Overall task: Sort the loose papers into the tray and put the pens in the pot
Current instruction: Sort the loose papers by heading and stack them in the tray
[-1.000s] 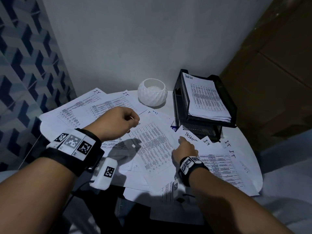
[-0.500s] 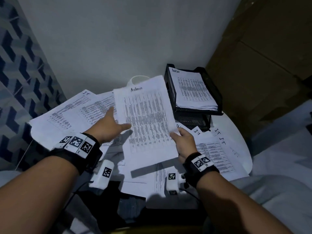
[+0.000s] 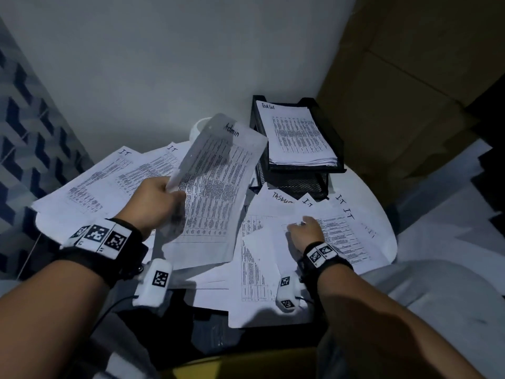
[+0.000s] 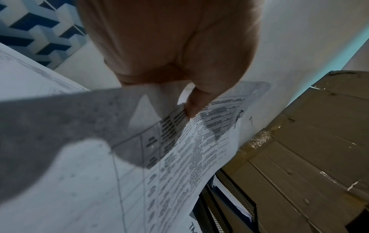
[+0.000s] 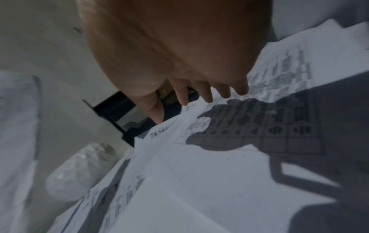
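My left hand pinches the left edge of a printed sheet headed "Admin" and holds it lifted and tilted above the table; the left wrist view shows the thumb on that sheet. My right hand is low over the loose papers on the right, its fingers spread and relaxed with nothing held. The black mesh tray at the back right carries a stack headed "Task List". The white pot is mostly hidden behind the lifted sheet. No pens are visible.
Several sheets marked "IT" cover the round white table on both sides. A white wall stands behind, patterned blue tiles are at the left, and brown cardboard rises to the right of the tray.
My left hand has gone from a fist over the table to pinching the lifted "Admin" sheet alone. My right hand let go of that sheet and dropped to the papers on the right.
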Motion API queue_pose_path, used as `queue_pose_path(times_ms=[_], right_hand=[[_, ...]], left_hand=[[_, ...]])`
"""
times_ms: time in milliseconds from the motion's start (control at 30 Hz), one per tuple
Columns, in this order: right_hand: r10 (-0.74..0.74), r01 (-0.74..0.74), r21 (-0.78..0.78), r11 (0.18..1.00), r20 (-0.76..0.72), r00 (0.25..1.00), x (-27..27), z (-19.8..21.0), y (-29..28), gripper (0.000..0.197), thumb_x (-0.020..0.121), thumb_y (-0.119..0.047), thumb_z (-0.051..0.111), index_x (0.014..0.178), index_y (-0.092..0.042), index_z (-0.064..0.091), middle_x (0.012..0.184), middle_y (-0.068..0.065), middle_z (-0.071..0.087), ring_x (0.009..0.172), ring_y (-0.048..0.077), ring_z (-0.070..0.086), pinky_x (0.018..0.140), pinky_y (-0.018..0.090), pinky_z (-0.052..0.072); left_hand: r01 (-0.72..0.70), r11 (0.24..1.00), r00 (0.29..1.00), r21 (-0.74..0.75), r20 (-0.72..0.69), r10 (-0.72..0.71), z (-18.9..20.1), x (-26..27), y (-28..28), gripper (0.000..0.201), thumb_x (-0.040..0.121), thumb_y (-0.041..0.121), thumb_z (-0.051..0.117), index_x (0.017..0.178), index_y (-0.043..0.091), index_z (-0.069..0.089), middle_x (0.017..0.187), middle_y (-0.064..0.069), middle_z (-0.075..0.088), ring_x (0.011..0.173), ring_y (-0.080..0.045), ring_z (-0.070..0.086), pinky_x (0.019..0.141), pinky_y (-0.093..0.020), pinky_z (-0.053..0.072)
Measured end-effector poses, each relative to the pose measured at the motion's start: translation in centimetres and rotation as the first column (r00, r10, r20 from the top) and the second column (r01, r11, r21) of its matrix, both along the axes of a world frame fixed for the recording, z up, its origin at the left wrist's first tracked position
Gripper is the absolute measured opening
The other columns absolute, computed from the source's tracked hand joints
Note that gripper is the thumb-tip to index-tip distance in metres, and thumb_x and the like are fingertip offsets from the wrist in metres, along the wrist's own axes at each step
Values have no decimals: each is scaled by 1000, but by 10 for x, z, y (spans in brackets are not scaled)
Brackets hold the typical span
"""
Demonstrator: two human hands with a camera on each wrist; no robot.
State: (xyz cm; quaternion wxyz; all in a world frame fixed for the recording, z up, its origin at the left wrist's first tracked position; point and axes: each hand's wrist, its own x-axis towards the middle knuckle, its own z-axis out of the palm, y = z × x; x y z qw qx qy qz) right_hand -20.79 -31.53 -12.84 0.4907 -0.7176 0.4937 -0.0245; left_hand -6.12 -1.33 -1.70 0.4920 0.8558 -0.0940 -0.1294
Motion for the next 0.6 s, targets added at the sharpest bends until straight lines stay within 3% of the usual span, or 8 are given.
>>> queue_pose_path(times_ms=[100,267,367,433,533,600], right_hand=[[74,-71,69,995,-50,996,-1,-6,5,72,98,-21,60,161,-15,25,162,8,35,144,31,41,111,36,37],[176,-176,25,984,13,984,10,-12,24,68,93,-27,63,156,-22,36,156,2,44,131,28,54,109,42,48],[140,-142,10,990,134,981,14,-13,21,50,94,-21,64,142,-21,53,133,1,62,108,22,66,98,39,55],[78,-75,-24,997,164,983,13,-12,13,44,93,-18,65,136,-20,58,118,1,65,97,22,67,89,34,56],[-62,69,-191,979,44,997,6,-9,-12,56,88,-26,72,141,-22,54,137,3,62,120,27,62,99,35,50],[-110,62,-257,964,-178,978,-3,-10,-29,83,78,-38,76,151,-25,39,154,9,45,140,34,44,110,48,41]], left_hand=[[-17,999,1000,37,-3,17,1,5,1,19,87,13,66,72,3,60,65,-11,59,59,-23,52,60,-35,44],[-43,997,999,58,1,43,2,9,3,14,84,10,66,72,5,64,64,-15,63,59,-26,57,60,-39,49],[-49,996,999,71,3,49,2,9,4,12,86,11,66,80,0,66,70,-20,65,59,-28,59,60,-41,51],[-44,996,999,75,-2,44,1,9,4,12,89,11,67,84,0,66,70,-19,63,60,-27,57,61,-39,49],[-23,996,1000,86,0,23,0,7,2,10,91,11,67,86,3,66,72,-17,63,62,-27,58,63,-40,49],[-12,995,1000,97,3,12,-1,6,3,9,91,12,68,87,4,67,75,-19,64,64,-28,59,65,-44,53]])
